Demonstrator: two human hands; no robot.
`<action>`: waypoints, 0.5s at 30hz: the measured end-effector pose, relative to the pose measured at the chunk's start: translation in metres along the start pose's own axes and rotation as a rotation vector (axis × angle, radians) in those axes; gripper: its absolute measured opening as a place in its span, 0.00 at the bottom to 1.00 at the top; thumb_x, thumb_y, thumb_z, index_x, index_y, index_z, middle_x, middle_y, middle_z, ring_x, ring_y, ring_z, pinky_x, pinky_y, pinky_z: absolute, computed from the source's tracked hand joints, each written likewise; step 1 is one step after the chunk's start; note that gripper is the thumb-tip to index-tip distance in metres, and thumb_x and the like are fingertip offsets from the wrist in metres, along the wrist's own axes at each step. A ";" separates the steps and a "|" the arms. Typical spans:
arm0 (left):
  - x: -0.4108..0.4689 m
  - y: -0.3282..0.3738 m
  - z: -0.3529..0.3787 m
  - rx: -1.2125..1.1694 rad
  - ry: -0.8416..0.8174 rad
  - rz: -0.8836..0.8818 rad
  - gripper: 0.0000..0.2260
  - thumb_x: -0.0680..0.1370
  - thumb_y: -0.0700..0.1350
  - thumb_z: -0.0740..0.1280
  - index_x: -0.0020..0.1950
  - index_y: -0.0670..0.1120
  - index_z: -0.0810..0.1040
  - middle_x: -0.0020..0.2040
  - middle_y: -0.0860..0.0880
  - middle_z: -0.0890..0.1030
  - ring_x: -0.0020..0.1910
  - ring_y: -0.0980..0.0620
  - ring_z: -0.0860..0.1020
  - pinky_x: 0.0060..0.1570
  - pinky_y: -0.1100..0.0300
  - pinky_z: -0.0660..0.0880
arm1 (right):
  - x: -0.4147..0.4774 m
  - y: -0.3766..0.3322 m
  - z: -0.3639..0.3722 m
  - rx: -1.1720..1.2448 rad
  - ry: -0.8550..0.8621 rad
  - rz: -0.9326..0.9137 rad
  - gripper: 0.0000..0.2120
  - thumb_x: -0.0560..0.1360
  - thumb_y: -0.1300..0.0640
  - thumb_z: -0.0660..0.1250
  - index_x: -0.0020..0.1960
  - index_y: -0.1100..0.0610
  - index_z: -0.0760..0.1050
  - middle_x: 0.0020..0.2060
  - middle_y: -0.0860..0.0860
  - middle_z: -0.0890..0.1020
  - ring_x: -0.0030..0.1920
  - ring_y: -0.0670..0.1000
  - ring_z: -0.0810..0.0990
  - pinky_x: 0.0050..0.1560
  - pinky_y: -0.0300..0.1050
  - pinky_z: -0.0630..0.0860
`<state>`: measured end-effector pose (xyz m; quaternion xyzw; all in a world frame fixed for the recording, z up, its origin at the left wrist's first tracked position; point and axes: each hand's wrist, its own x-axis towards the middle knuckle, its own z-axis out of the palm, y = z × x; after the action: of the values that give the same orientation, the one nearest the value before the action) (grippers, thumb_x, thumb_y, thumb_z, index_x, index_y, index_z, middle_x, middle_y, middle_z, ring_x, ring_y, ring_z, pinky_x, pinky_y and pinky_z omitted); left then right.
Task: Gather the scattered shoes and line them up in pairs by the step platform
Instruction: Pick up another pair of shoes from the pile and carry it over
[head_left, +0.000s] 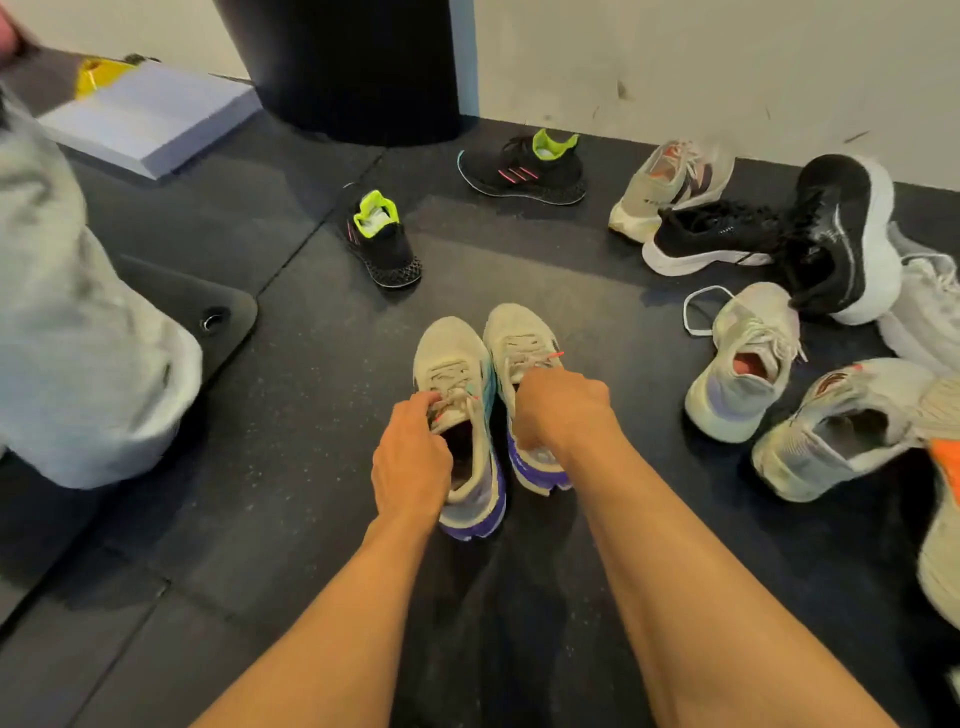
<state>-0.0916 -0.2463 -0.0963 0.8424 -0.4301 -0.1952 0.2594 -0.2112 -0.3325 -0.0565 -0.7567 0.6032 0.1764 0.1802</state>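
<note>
Lilac-grey, the step platform (150, 122) lies at the far left by the wall, and the pair in hand is judged to be bound for it. Between it and the hands, the near black shoe (387, 244) and the far black shoe (519, 169), both neon-collared, sit apart on the dark floor, not yet paired. The left hand (410, 457) is curled into the collar and laces of the left cream shoe (452, 358). The right hand (561, 410) is closed over the tongue of the right cream shoe (519, 332). These two are held side by side in the near middle, toes pointing away; whether the soles are off the floor cannot be told. Both grips are best kept firm, the toes kept parallel, and the pair carried left clear of the black shoes, then set down square to the platform edge. A pile of unsorted shoes (743, 364) is seen at the right.
</note>
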 end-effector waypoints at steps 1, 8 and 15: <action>-0.003 0.002 0.002 0.011 0.021 0.030 0.21 0.75 0.33 0.57 0.64 0.49 0.74 0.63 0.47 0.73 0.59 0.44 0.72 0.51 0.53 0.69 | -0.006 0.001 0.003 -0.037 -0.065 -0.013 0.19 0.73 0.52 0.67 0.63 0.54 0.73 0.61 0.52 0.77 0.61 0.56 0.75 0.53 0.49 0.69; -0.035 0.017 0.016 0.453 -0.078 0.169 0.13 0.77 0.55 0.61 0.52 0.47 0.76 0.48 0.44 0.79 0.48 0.43 0.74 0.46 0.50 0.71 | -0.025 -0.002 0.050 0.007 0.084 -0.033 0.19 0.80 0.55 0.58 0.70 0.57 0.67 0.68 0.55 0.72 0.66 0.56 0.71 0.59 0.49 0.71; -0.003 0.014 -0.014 0.012 -0.182 -0.185 0.04 0.73 0.43 0.66 0.42 0.44 0.79 0.45 0.40 0.78 0.47 0.42 0.76 0.49 0.54 0.67 | -0.017 0.036 0.018 0.495 0.045 0.040 0.17 0.78 0.54 0.61 0.62 0.63 0.74 0.61 0.60 0.77 0.61 0.60 0.75 0.56 0.48 0.71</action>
<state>-0.0940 -0.2471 -0.0764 0.8588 -0.3736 -0.2912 0.1951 -0.2509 -0.3173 -0.0661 -0.6811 0.6468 0.0097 0.3431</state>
